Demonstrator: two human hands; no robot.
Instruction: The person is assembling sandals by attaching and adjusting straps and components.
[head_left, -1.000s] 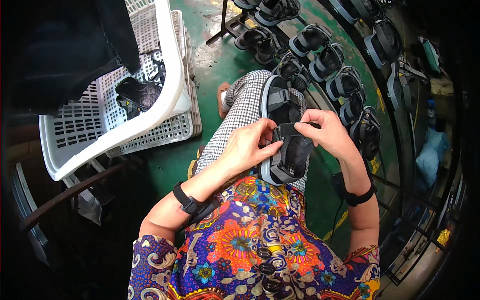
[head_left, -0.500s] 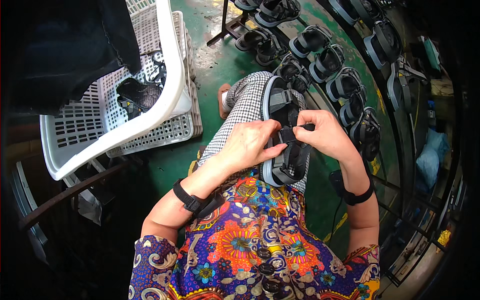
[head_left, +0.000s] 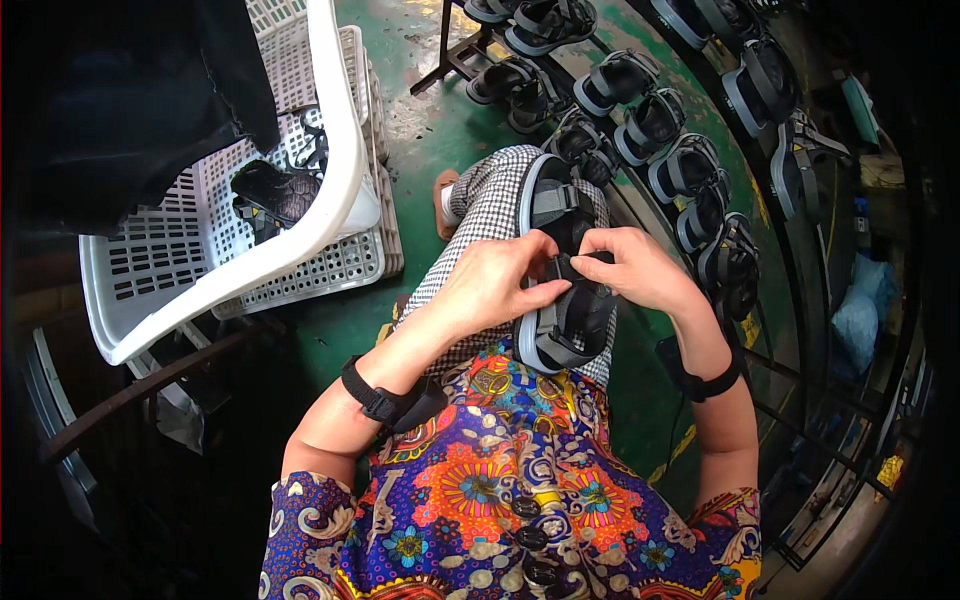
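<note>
Near the middle of my view, slightly toward 2 o'clock, a grey-and-black sandal [head_left: 585, 318] lies on the checked trousers [head_left: 470, 218], open side up, its length running roughly from 12 to 6 o'clock. I see the left hand [head_left: 497, 280] on its 9 o'clock side, thumb and fingers gripping the middle strap [head_left: 566, 268] by its buckle end. The right hand [head_left: 630, 268] comes in from the 3 o'clock side, pinching the same strap between thumb and fingers, just beside the left.

At 10 o'clock I have a big white basket [head_left: 345, 110] with slotted walls and a thick rim. Inside, toward its 3 o'clock side, lie dark, strappy pieces [head_left: 285, 195] with a scaly surface and a little yellow; I can't count them. A black sheet [head_left: 130, 100] hangs over the basket's 11 o'clock part and hides some of the inside. Beneath its rim I see pale, perforated crates [head_left: 300, 285] stacked together; their contents are hidden from me.

Between 1 and 2 o'clock, more sandals [head_left: 615, 82] sit along dark racks.
</note>
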